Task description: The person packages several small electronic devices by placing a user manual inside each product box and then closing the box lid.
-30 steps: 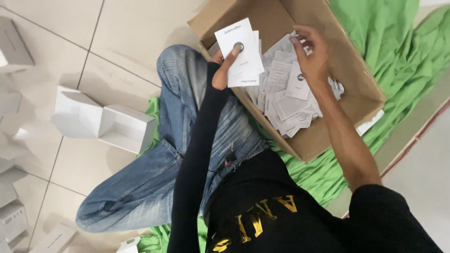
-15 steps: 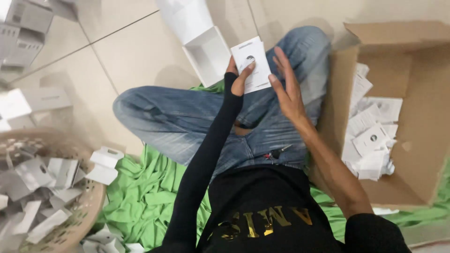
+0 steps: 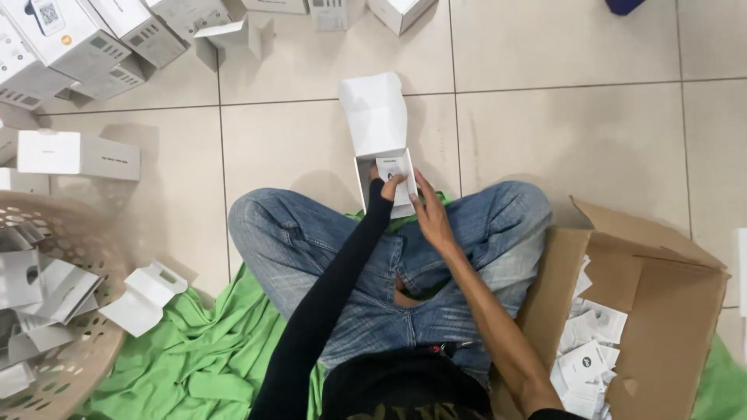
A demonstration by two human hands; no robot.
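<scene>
I sit cross-legged on a tiled floor. An open white box point(image 3: 364, 175) stands just beyond my knees, its lid point(image 3: 375, 117) flipped back. My left hand point(image 3: 387, 187), in a black sleeve, pinches a small white leaflet point(image 3: 391, 166) and holds it inside the box. My right hand point(image 3: 433, 219), on a bare arm, is beside it with fingers spread, and the fingertips touch the box's right wall next to the leaflet.
A brown cardboard box point(image 3: 669, 311) holding several white leaflets sits at my right. A woven basket point(image 3: 74, 373) of white cartons is at my left. Green cloth point(image 3: 194, 362) lies under my legs. More white boxes point(image 3: 78, 154) line the floor at upper left.
My hands carried the leaflet from over the cardboard box, across my lap, down into the open white box. The view swung with them from the cardboard box to the floor ahead.
</scene>
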